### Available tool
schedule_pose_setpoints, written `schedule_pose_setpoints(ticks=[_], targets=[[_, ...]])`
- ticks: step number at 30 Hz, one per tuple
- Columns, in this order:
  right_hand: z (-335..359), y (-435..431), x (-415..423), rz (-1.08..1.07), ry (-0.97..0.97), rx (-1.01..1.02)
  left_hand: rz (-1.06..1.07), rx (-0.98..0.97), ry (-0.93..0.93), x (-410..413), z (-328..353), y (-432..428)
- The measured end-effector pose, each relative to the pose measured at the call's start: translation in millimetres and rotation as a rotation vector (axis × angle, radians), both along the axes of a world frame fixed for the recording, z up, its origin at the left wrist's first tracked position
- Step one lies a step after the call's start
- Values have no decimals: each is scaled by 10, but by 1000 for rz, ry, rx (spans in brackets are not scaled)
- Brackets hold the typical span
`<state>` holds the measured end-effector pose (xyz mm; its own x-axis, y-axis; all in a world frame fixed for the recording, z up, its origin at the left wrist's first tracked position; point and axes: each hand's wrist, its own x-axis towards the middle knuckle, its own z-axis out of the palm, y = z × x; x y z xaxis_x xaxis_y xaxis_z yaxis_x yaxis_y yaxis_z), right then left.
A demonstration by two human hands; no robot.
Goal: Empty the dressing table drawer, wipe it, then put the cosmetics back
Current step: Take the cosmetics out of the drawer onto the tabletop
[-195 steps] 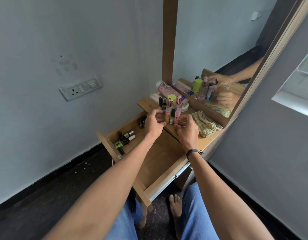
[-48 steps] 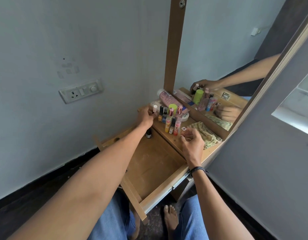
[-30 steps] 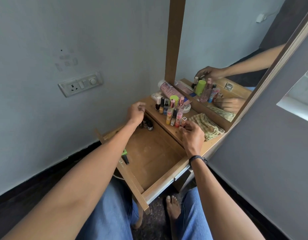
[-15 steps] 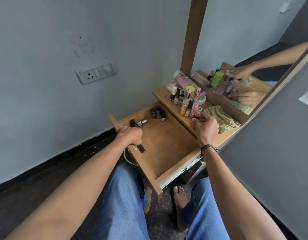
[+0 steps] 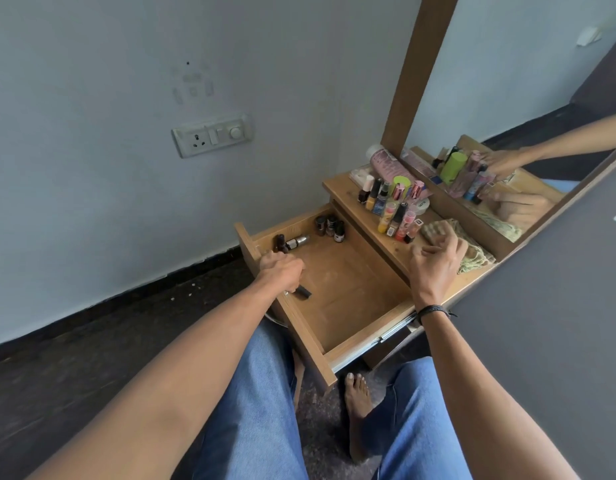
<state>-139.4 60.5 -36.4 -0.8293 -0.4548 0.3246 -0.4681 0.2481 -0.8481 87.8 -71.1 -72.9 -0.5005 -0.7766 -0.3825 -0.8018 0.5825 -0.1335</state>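
While the fingers (image 5: 294, 271) of your left hand (image 5: 281, 271) are curling round a black tube (image 5: 303, 291) by the left wall of the open drawer (image 5: 355, 299), your right hand (image 5: 438, 261) is hovering over the bench (image 5: 339, 188). Its fingers (image 5: 434, 242) are bending loosely and gripping nothing, just beside the cloth (image 5: 472, 251). Along the drawer's far side small bottles (image 5: 330, 227) are sitting, and more cosmetics (image 5: 393, 207) are standing on the bench.

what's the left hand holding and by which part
The left hand grips a slim black stick by one end; the other end pokes out.
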Motion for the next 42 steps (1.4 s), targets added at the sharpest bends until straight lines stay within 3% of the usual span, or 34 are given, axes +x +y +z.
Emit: schedule_pose_setpoints(ticks=[7, 13, 18, 24, 37, 42], targets=[[-347, 13, 556, 301, 329, -67, 63, 25, 205, 38, 24, 54], [-331, -539, 818, 555, 248, 108, 37, 39, 207, 44, 56, 55], [-395, -1115, 779, 758, 190, 395, 39, -2, 251, 51, 70, 69], [-620, -1451, 784, 811, 109, 614, -4, -18, 264, 64, 23, 56], [-599, -1774, 901, 949, 554, 915, 26, 25, 282, 75, 78, 67], [-623, -1708, 868, 882, 358, 881, 45, 15, 308, 80, 68, 80]])
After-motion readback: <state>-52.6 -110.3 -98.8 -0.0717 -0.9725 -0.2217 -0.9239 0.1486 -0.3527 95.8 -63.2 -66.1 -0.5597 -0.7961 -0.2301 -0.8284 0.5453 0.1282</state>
